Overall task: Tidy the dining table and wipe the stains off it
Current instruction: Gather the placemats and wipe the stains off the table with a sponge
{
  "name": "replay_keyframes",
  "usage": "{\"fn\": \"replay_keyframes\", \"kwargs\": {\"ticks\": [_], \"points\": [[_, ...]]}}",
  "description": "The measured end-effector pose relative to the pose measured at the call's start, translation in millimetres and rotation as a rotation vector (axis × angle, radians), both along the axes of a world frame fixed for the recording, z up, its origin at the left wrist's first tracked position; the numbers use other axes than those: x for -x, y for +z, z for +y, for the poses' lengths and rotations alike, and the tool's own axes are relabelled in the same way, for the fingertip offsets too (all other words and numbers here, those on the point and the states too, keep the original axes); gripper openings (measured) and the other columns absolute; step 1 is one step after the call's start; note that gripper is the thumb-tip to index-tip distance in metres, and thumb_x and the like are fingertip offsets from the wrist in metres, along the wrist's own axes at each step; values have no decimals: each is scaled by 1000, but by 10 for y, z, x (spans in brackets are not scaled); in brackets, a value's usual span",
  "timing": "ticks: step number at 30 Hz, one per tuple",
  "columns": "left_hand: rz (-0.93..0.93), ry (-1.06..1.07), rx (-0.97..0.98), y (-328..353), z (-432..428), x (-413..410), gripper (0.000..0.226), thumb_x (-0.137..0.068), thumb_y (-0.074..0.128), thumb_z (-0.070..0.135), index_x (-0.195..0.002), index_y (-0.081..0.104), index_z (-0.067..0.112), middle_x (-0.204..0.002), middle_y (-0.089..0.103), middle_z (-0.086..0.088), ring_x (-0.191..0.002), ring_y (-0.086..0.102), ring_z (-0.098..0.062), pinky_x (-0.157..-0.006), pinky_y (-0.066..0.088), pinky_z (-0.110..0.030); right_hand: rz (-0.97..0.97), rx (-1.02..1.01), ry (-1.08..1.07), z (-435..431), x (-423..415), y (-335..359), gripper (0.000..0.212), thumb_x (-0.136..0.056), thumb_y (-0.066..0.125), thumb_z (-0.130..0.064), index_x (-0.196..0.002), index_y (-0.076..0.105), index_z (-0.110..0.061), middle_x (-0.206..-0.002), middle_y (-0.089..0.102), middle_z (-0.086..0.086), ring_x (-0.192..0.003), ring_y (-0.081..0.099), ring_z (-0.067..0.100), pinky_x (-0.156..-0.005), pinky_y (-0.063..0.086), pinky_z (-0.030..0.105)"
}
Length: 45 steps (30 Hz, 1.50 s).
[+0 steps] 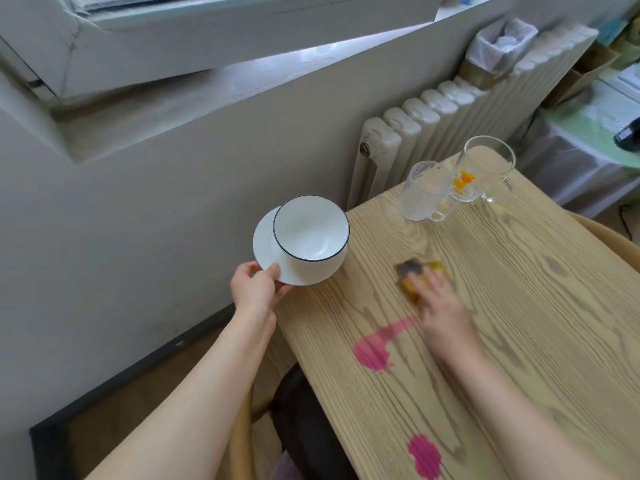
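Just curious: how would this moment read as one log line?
left hand: holds plate with bowl | right hand: sponge on table | pink stains: remain

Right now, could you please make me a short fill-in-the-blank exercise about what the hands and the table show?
1. The left hand holds a plate with a white ____ on it, out past the table edge.
2. The right hand presses a ____ against the tabletop.
3. The two stains nearest the person are ____ in colour.
4. Two clear glass ____ stand at the far end of the table.

Missing words: bowl; sponge; pink; mugs
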<state>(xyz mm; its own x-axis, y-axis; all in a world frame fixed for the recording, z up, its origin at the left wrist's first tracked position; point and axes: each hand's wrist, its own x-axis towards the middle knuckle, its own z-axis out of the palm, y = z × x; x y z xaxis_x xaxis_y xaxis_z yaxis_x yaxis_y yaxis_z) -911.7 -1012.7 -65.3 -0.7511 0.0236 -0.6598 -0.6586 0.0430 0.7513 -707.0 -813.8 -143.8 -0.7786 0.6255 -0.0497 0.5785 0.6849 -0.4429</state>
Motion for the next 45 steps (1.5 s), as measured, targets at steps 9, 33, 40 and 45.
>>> {"fn": "replay_keyframes", "kwargs": {"ticks": [9, 33, 40, 45], "points": [[-25, -45, -27, -103, 201, -55, 25, -92, 55, 1, -116, 52, 5, -111, 62, -12, -90, 68, -24, -58, 59, -26, 33, 73, 162, -839, 477, 46, 68, -82, 46, 2, -144, 42, -26, -157, 24, 1, -148, 10, 21, -121, 13, 39], [-70, -154, -45, -311, 715, -260, 31, -93, 56, 4, -123, 48, -2, -110, 61, -14, -74, 65, -16, -55, 58, -20, 10, 94, -78, -76, -293, 96, 53, -88, 34, -10, -136, 53, -21, -150, 38, 5, -143, 26, 22, -117, 17, 32], [-66, -264, 137, -363, 600, -221, 35, -85, 52, -5, -119, 60, 1, -94, 67, -8, -71, 63, -15, -71, 56, -24, -41, 111, -401, 134, -466, 156, 48, -98, 41, -4, -144, 42, -20, -157, 25, 6, -148, 11, 22, -119, 10, 33], [-3, -298, 171, -263, 524, -304, 27, -90, 47, -1, -111, 60, 9, -83, 64, -5, -83, 63, -18, -87, 55, -35, 28, 174, -17, -605, -41, 120, 56, -91, 38, -8, -143, 42, -27, -157, 23, -3, -148, 8, 17, -120, 16, 38]]}}
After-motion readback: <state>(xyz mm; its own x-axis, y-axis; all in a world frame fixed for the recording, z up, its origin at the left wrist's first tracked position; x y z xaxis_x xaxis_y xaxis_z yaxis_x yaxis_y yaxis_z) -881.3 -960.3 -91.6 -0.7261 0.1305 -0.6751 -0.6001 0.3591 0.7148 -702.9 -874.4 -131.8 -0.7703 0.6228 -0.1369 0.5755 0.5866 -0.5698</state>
